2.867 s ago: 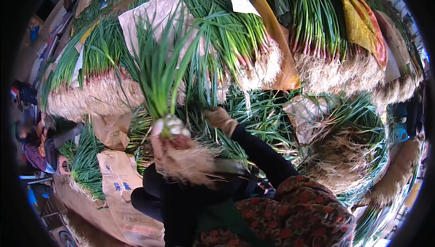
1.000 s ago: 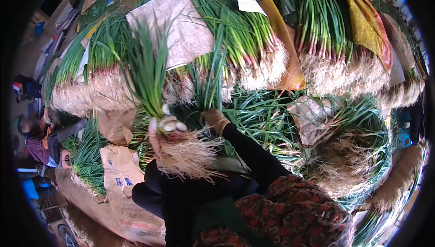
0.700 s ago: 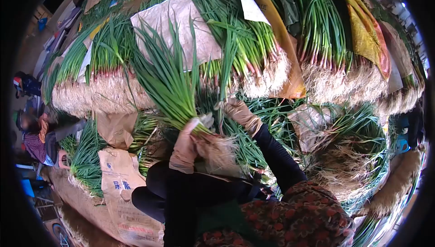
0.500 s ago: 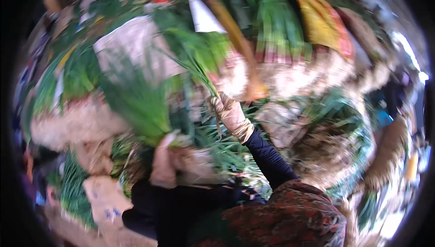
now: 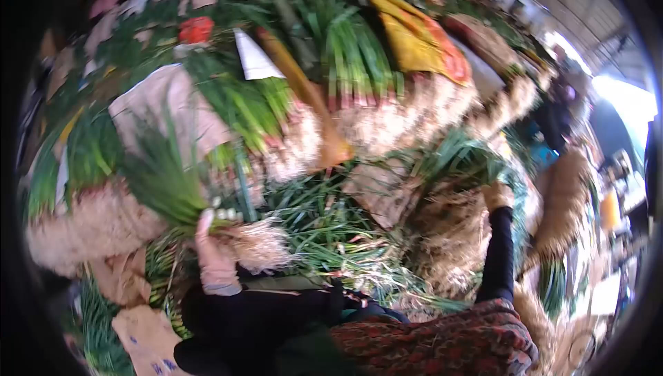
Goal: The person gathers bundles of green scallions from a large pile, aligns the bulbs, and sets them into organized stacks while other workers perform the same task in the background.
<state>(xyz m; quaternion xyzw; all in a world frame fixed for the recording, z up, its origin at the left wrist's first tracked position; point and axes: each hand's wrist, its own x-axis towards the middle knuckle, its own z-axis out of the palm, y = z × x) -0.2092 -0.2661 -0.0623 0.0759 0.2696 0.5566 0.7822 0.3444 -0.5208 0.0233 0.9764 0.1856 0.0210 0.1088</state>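
My left hand [image 5: 213, 255], in a pale glove, is closed round a bunch of green onions [image 5: 169, 193]. Its leaves point up and left; its white bulbs and pale roots [image 5: 259, 243] stick out to the right. My right hand [image 5: 497, 196], gloved too, is stretched out to the right, at the upper edge of a round heap of onions [image 5: 452, 227] whose brown roots face me. Its fingers are small and blurred against the leaves, so whether it grips anything is unclear.
Rows of bundled onions [image 5: 352, 58] lie beyond, partly under a pale sack [image 5: 173, 107] and a yellow sack [image 5: 407, 34]. Loose onion leaves [image 5: 311, 217] lie between my hands. A printed paper sack [image 5: 141, 334] is at lower left. People are blurred at upper right.
My right hand, earlier near the bunch and then lifting a few thin stalks, has swung far right to the round heap. My left hand still holds the bunch. The view has turned right.
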